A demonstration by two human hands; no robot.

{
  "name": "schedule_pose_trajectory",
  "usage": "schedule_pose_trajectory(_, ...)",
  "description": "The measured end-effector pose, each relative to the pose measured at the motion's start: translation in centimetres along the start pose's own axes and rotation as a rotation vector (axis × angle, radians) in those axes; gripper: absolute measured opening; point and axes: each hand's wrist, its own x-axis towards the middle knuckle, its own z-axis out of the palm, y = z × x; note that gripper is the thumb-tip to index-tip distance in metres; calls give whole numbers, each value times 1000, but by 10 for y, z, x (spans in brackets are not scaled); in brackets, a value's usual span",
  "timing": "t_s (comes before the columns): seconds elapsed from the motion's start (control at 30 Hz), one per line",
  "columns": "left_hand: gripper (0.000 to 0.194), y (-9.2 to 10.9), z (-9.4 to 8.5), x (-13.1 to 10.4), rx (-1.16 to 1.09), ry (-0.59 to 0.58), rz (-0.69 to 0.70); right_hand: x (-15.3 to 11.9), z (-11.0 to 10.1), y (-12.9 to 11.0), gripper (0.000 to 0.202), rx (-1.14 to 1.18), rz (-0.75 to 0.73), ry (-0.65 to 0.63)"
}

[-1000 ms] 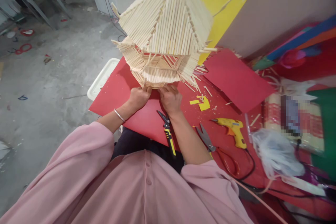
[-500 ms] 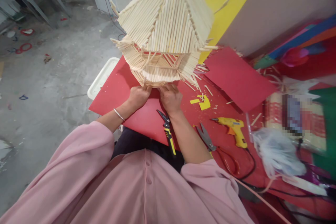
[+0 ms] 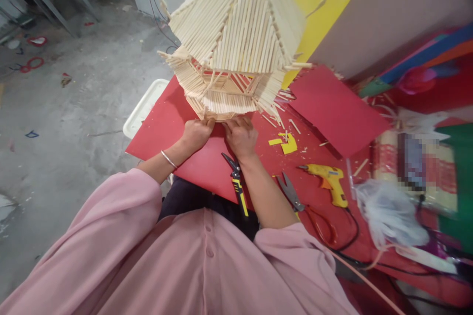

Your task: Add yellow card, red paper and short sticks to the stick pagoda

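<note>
A two-tiered model house [image 3: 240, 34] made of thin wooden sticks stands on the red board [image 3: 155, 130] in front of me. My left hand [image 3: 198, 134] is closed at the near edge of its base, with a silvery bangle on the wrist. Close beside it, my right hand [image 3: 241, 137] has curled fingers on the same edge. The fingertips of both hands are partly hidden against the base. Below my right hand lie black-and-yellow cutters [image 3: 236, 182] with their blades pointing up and left.
Right of my forearm lie scissors [image 3: 291, 194] and a yellow glue gun [image 3: 328, 179] with a black cord. Yellow paper scraps [image 3: 286, 143] and loose sticks are scattered nearby. A red sheet [image 3: 338, 108], a plastic bag [image 3: 391, 214] and a white tray lid [image 3: 144, 108] lie around.
The model house appears slightly further right and tilted a little more in view. Both hands stay at its base edge, nearly unmoved.
</note>
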Motion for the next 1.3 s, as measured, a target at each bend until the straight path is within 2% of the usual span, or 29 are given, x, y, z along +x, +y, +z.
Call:
schedule_pose_trajectory(0.13, 29, -1, 3, 0, 7, 13, -6, 0, 0, 2, 33, 16, -24, 0)
schedule_pose_trajectory(0.47, 34, -2, 3, 3, -75, 19, -122, 1, 0, 1, 40, 52, 30, 11)
schedule_pose_trajectory(0.7, 34, -3, 3, 3, -102, 9, -139, 1, 0, 1, 37, 121, 96, -23)
schedule_pose_trajectory(0.9, 35, -1, 0, 3, -96, 0, -132, 1, 5, 11, 23, 373, 229, -13)
schedule_pose_trajectory(1.07, 34, -1, -2, 3, -53, -9, -120, 3, 2, 16, 21, 560, 381, -52)
schedule_pose_trajectory(1.3, 31, 1, -1, 1, -19, -22, -39, 8, -6, 16, 20, 550, 358, -109)
